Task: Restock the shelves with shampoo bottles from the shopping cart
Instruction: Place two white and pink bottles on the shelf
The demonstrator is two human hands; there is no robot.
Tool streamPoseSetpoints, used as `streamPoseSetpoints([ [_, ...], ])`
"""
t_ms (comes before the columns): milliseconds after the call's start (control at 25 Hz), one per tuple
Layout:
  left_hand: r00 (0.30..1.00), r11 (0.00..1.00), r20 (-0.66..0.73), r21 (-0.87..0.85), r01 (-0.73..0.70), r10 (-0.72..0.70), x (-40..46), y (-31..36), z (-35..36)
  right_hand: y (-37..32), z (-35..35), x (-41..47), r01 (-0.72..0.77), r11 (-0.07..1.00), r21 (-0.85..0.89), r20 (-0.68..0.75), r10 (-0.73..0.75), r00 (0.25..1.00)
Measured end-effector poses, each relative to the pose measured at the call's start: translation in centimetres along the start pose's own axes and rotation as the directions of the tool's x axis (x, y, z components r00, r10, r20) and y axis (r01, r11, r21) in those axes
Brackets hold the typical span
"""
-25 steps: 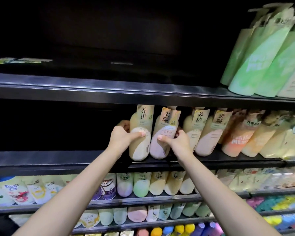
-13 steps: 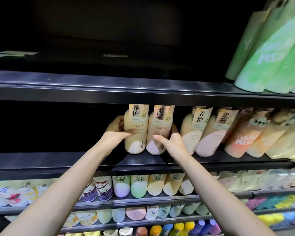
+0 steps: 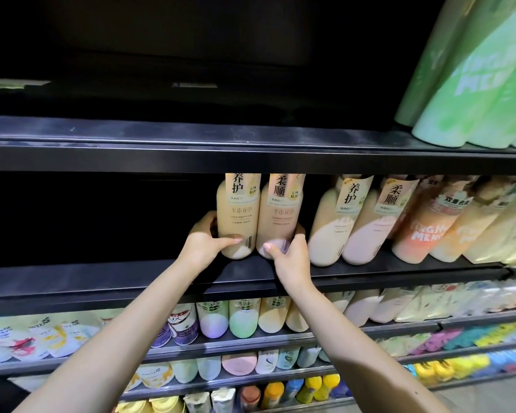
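Two shampoo bottles stand upright side by side on the middle black shelf (image 3: pixel 131 278). My left hand (image 3: pixel 204 242) grips the cream bottle (image 3: pixel 237 213) low on its left side, thumb across the front. My right hand (image 3: pixel 291 257) grips the pinkish bottle (image 3: pixel 279 216) near its base, thumb on the front. The tops of both bottles are hidden behind the edge of the shelf above. The shopping cart is out of view.
To the right, two matching bottles (image 3: pixel 340 222) and orange and yellow bottles (image 3: pixel 423 228) lean on the same shelf. The shelf's left part is dark. Green bottles (image 3: pixel 474 84) stand on the upper shelf at right. Lower shelves hold several rows of bottles (image 3: pixel 239 320).
Both hands have pushed the two bottles back onto the shelf and set them upright. The hands slid lower toward the bottles' bases. The view has moved closer.
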State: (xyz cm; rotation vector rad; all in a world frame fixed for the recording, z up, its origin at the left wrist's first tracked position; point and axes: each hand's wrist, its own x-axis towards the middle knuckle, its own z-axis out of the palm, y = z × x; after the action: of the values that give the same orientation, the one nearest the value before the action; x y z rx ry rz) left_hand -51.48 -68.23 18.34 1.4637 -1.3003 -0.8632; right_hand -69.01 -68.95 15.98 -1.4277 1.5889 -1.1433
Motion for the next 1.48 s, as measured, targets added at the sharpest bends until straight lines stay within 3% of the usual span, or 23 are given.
streamPoseSetpoints([
  [360, 0.997, 0.998, -0.019, 0.007, 0.070, -0.070, 1.4, -0.6, 1.0, 0.4, 0.8, -0.1, 0.030, 0.999, -0.021, -0.027, -0.030, 0.999],
  [680, 0.997, 0.999, 0.070, 0.017, 0.043, -0.044, 1.4, -0.2, 0.3, 0.2, 0.2, 0.3, 0.043, 0.989, -0.138, -0.001, -0.043, 0.999],
  [1120, 0.997, 1.000, 0.066, 0.014, 0.026, -0.027, 0.3, -0.5, 0.5, 0.8, 0.0, -0.1, 0.080, 0.978, -0.193, 0.018, -0.078, 0.997],
  [1480, 0.999, 0.993, 0.044, 0.121, 0.004, -0.010, -1.5, -0.6, 0.5, 0.8, -0.4, -2.7, 0.054, 0.991, -0.124, 0.068, -0.046, 0.997],
])
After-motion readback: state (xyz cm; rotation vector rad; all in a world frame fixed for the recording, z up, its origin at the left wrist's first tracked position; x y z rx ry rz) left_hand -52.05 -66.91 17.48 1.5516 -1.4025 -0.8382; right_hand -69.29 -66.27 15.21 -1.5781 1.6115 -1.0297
